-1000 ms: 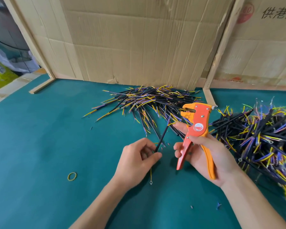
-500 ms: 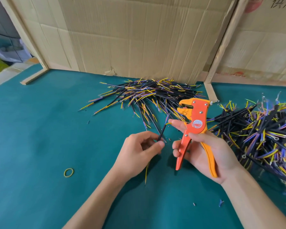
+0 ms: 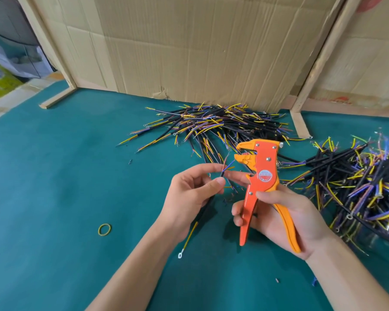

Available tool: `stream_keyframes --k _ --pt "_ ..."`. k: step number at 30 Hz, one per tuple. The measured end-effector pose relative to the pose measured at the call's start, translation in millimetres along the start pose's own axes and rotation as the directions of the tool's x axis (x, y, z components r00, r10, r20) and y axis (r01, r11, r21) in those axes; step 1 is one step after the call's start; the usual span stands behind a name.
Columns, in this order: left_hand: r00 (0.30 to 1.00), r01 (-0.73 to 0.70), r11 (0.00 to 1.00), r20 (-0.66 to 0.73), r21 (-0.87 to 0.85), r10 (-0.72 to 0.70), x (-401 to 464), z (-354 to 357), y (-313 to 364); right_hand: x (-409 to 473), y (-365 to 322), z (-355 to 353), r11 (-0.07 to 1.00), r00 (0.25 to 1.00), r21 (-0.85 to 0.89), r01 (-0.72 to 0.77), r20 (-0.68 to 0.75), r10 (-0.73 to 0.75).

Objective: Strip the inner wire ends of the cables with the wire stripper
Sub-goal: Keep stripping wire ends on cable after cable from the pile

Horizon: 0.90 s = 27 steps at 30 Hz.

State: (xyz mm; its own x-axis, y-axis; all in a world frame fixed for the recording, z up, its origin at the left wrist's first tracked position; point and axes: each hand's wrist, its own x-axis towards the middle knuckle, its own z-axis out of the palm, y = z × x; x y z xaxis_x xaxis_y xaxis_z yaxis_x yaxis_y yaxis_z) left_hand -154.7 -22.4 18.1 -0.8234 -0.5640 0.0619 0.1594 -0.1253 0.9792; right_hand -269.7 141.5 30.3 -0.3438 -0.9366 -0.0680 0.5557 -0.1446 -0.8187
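A: The cable, where is it?
B: Centre of the frame, pinched between thumb and fingers of the left hand; its thin inner wires fan up just beside the stripper's mouth.
A: And the wire stripper?
B: Right hand wraps its handles.
A: How will it handle?
B: Light and floppy, I'd judge. Pinch the black sheath close to the wires.

Black cable, tilted, w/ fanned inner wire ends at 12 o'clock, ring terminal at 7; orange wire stripper upright just beside at 3, head toward the wires; cable piles at 12 & 3.
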Motion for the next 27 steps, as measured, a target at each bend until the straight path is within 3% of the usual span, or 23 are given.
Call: stream_keyframes --k 7,27 --pt "1.000 -0.007 1.000 -0.002 -0.015 0.007 2.8 -5.7 1.5 -0.7 0.6 1.8 0.996 0.993 0.028 -0.079 -0.085 0.082" --pt "0.996 -0.038 0.996 -0.076 0.078 0.044 3.2 -2.6 -1.8 -4.0 -1.3 7.1 0.979 0.981 -0.066 -0.195 0.008 0.196"
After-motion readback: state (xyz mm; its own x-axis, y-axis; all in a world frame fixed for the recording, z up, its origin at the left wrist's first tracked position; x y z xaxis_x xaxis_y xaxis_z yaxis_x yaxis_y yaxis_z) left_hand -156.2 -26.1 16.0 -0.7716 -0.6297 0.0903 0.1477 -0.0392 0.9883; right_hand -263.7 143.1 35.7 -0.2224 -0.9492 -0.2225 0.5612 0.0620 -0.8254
